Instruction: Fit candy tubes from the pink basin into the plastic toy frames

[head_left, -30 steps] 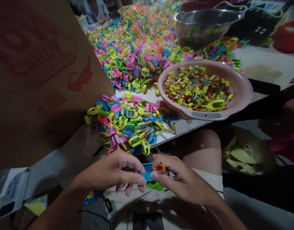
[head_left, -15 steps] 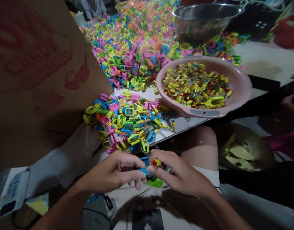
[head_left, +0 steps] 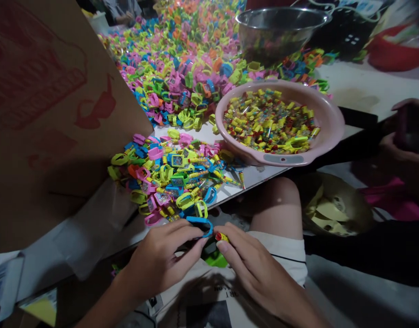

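Observation:
A blue plastic toy watch (head_left: 205,222) is pinched in my left hand (head_left: 164,250), its curved band standing up above the fingertips. My right hand (head_left: 252,262) is closed on a small candy tube (head_left: 222,237) whose red and yellow end pokes out beside the thumb. The two hands are close together over my lap, a narrow gap between their fingertips. Below them a bright green piece (head_left: 216,258) lies in my lap, partly hidden. Just beyond the hands, toy watches with candy tubes (head_left: 177,175) make a small heap at the table edge.
A pink basin (head_left: 334,120) full of yellow-ended candy tubes (head_left: 271,120) stands on the table. Behind are a large pile of colourful toy watches (head_left: 182,59) and a metal bowl (head_left: 281,34). A cardboard box (head_left: 103,150) blocks the left. Another person's hands (head_left: 406,141) hold something dark at right.
My left hand has drawn slightly left, and the blue watch now has its band turned up. The right hand still grips the candy tube. The whole view has shifted a little.

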`<state>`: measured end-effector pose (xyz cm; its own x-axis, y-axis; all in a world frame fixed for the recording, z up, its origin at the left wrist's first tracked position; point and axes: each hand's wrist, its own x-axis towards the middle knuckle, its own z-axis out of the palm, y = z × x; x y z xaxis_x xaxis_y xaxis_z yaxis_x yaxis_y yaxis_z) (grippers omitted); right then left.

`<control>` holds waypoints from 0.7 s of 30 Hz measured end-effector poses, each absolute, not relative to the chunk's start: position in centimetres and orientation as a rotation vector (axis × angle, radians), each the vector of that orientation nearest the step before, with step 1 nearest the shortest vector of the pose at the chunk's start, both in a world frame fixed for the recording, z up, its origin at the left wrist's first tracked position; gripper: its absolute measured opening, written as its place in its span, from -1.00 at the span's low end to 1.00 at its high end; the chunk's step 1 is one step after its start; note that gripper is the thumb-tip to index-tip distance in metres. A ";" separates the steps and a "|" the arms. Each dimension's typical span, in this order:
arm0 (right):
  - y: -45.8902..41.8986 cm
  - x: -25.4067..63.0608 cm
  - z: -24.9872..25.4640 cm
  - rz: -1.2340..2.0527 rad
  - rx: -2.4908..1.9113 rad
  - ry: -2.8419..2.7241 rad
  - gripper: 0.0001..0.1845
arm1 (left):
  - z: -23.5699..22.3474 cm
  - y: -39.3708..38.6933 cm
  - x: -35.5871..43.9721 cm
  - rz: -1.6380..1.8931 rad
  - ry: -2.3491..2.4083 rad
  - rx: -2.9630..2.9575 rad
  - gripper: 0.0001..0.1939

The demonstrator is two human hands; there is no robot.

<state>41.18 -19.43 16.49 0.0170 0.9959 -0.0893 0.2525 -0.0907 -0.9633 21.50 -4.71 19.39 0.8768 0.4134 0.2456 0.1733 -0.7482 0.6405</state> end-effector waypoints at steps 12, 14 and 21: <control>-18.5 40.7 17.1 1.200 -1.392 -1.120 -0.68 | 19.2 -5.5 21.9 0.741 0.288 2.802 -0.90; -18.5 40.6 16.5 1.327 -1.357 -0.969 -0.62 | 19.1 -5.6 21.9 0.714 0.253 2.845 -0.88; -19.4 39.9 13.7 1.483 -1.332 -0.592 -0.41 | 18.0 -6.7 21.3 0.800 0.250 2.718 -0.82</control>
<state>39.89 -19.35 13.71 0.1231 0.8939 -0.4310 -0.3519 -0.3667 -0.8612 21.29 -6.73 17.99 0.8302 0.2465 0.4999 0.0817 -0.9411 0.3282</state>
